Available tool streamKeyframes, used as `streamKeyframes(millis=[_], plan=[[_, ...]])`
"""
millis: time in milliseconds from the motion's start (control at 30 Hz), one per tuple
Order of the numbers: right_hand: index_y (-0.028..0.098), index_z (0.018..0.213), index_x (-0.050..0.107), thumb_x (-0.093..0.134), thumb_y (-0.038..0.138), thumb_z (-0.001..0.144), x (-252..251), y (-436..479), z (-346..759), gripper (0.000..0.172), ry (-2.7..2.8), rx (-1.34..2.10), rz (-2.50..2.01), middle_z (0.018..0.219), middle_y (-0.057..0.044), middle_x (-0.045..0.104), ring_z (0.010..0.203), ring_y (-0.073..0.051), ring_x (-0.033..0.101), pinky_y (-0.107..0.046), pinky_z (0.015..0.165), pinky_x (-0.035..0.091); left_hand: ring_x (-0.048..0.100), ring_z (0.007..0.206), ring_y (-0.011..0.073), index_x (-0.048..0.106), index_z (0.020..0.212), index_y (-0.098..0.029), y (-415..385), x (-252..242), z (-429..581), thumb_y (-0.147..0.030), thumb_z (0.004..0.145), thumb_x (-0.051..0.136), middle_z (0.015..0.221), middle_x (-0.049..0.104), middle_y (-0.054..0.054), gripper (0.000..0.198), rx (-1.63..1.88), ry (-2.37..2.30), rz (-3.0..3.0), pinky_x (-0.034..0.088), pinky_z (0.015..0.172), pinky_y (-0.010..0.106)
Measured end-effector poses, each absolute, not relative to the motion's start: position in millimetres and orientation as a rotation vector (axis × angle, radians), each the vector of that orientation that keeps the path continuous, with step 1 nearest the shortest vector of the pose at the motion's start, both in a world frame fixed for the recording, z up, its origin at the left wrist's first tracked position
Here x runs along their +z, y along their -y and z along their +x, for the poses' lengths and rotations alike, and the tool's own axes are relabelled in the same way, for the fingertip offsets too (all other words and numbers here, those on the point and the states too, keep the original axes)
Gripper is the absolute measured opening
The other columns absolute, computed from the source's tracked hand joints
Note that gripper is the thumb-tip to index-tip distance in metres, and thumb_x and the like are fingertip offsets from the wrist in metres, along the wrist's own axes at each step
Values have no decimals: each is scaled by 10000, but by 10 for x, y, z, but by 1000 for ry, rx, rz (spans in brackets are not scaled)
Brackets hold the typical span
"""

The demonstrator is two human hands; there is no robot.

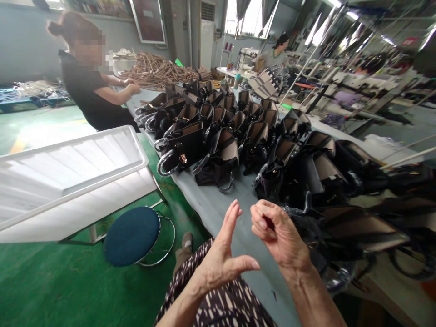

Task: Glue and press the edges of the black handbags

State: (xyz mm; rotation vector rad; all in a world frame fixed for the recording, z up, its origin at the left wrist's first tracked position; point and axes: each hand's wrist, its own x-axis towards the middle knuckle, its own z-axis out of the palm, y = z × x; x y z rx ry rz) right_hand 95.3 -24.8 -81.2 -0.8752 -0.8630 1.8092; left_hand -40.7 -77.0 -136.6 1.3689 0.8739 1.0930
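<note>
My left hand [225,252] is held above the near edge of the grey table [194,197], thumb spread away from the straight fingers and nothing in it. Beside it, my right hand [281,234] is closed, its fingertips curled in to the thumb. Whatever it may hold is hidden by the fingers. Just beyond both hands stand several black handbags with tan linings, among them one handbag [218,161] with its top gaping. Clear plastic film wraps the handles. Another black handbag [185,143] at the left shows a gold-coloured metal fitting.
To the left is a large white plastic tub [136,154] on a metal frame. A round blue stool [132,236] stands on the green floor below it. Across the table a co-worker [88,91] handles a pile of brown strips [153,68]. Sewing machines [248,56] fill the background.
</note>
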Motion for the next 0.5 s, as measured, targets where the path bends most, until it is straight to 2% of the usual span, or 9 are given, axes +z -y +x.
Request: streamKeyframes(millis=[133,300,400,500], plan=[[183,522,395,514,295,842,-809,298,941,359,1024,1714,-916,463,60,370,403,-58,221,-229,400,176,198,1385,281,120,1451,-305,775,-1341,-428,-553,628,690,1527,181,74,1031,1104,-723,1151,124,1153,455],[186,496,393,481,350,877,-888,298,872,424,1070,1742,-906,429,47,387,391,-67,247,-245,410,189,236,1370,293,251,1410,-370,722,-1421,-423,-514,624,721,1529,188,29,927,1243,-565,987,183,1139,456],[161,564,502,523,356,861,-945,263,849,356,998,1928,-828,518,30,481,387,-52,270,-234,406,186,327,1329,288,354,1369,-358,650,-1453,-462,-438,673,726,1482,314,41,793,1377,-647,971,231,1121,463],[143,646,581,579,329,831,-963,243,832,263,956,2032,-794,594,11,527,438,-54,330,-222,441,231,415,1270,278,512,1270,-280,585,-1424,-537,-374,737,692,1361,488,70,570,1414,-859,1085,299,1089,458]])
